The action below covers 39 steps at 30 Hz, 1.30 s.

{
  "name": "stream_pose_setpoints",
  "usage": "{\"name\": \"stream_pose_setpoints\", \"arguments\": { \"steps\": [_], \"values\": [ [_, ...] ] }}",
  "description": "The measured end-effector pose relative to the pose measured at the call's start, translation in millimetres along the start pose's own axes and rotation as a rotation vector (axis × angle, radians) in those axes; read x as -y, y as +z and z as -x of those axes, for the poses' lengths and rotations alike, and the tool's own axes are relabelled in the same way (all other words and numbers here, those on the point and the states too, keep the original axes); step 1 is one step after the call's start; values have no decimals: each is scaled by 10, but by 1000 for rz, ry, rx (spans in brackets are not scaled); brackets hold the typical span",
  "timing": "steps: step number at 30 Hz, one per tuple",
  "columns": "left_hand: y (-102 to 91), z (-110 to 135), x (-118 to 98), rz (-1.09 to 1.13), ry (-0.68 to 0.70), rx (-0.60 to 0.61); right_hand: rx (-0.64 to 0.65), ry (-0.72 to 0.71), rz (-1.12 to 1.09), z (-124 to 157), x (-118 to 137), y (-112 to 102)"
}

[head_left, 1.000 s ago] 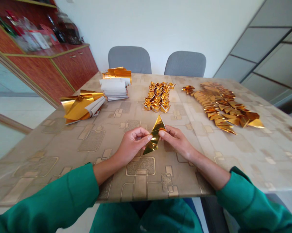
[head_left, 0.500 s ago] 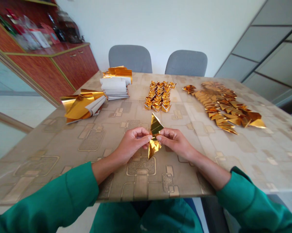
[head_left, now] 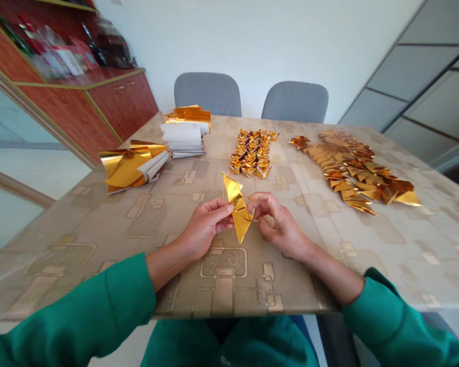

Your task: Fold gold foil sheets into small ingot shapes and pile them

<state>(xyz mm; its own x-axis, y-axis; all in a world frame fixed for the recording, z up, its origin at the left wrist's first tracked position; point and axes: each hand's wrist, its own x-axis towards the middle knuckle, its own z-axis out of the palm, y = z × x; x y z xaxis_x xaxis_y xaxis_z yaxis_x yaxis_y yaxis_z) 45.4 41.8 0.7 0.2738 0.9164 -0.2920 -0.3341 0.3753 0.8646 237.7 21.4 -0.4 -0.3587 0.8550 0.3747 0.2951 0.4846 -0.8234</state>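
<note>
Folded gold-foil paper (head_left: 237,206) pinched by left hand (head_left: 204,229); right hand (head_left: 278,224) half-curled, holding nothing, fingertips just beside it; foil ingots (head_left: 251,153) at 12 o'clock.

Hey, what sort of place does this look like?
Probably a home dining room: a patterned table cover, two grey chairs, and a reddish wooden sideboard along the wall.

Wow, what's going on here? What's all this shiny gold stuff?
A person is pinching a folded piece of gold foil in their left hand, with their right hand curled beside it. On the table lie little gold foil ingots, a heap of folded gold triangles, and a stack of foil sheets.
</note>
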Motion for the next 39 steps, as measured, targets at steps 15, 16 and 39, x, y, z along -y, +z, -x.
{"name": "stream_pose_setpoints", "arguments": {
  "steps": [15,16,39],
  "values": [
    [-5,36,-13,48,-93,83,76,-199,173,-32,28,-98],
    [-2,36,-18,54,-91,73,71,-196,174,-30,30,-100],
    [46,101,6,81,-69,69,-188,186,-226,-44,30,3]
  ]
}}
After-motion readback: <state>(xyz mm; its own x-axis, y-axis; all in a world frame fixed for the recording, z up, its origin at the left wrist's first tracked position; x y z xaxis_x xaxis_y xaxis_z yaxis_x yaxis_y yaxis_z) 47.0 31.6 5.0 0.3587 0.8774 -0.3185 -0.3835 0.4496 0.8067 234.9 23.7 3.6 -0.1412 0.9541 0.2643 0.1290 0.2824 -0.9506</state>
